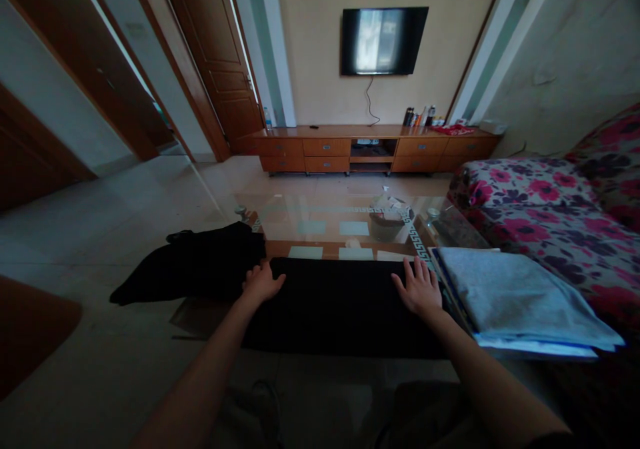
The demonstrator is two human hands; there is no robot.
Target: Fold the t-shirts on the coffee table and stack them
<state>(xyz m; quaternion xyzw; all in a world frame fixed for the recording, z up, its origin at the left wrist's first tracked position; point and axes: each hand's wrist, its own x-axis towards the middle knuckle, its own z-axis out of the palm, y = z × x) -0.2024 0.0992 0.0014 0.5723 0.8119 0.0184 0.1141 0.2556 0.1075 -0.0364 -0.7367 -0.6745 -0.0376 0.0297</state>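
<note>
A black cloth, likely a garment, lies flat along the near edge of the glass coffee table. My left hand rests on its left end, fingers partly curled and thumb stretched out to the right. On the right end of the black cloth lies my right hand, flat with its fingers spread. Another black cloth heap sits left of my left hand and hangs past the table's left side. Close by my right hand is a stack of folded clothes with a light blue-grey piece on top.
A flowered sofa stands along the right side. Under the glass shows a bin with white paper in it. Across the room are a low wooden cabinet with several bottles and a wall television. A brown wooden edge juts in at left.
</note>
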